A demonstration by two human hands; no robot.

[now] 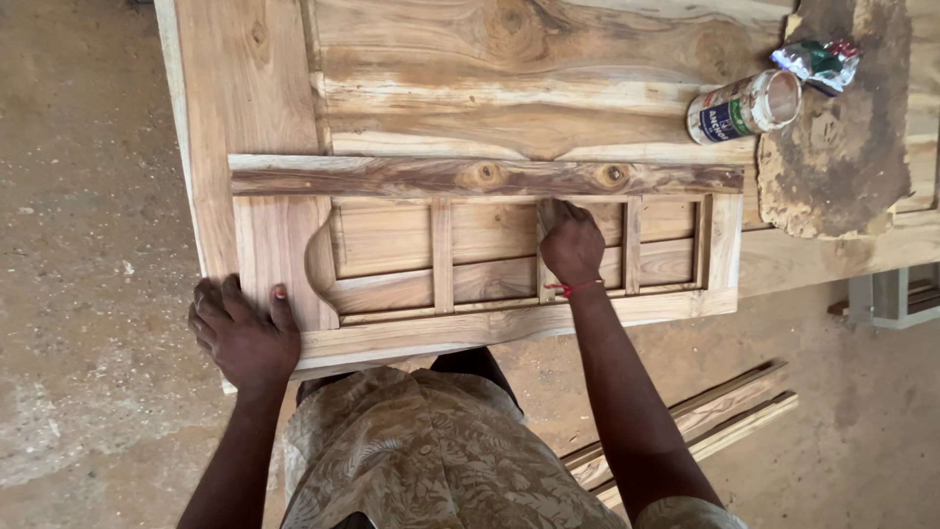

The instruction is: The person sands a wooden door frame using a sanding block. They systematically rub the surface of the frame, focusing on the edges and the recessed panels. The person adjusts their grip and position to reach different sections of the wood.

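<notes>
The right hand (571, 243) is curled shut, its grip pinched on something small pressed against a middle upright bar (544, 257) of the frame (480, 264); what it pinches I cannot tell. The left hand (245, 333) lies spread and flat on the frame's near left corner, pinning it down. The frame, a stiff wooden grille with thin slats, looks fairly heavy and rigid, best held by its thick outer rails rather than the slats. It rests on a wide door panel (490, 88), directly under both hands. A tipped jar (744, 106) lies well apart, far right.
</notes>
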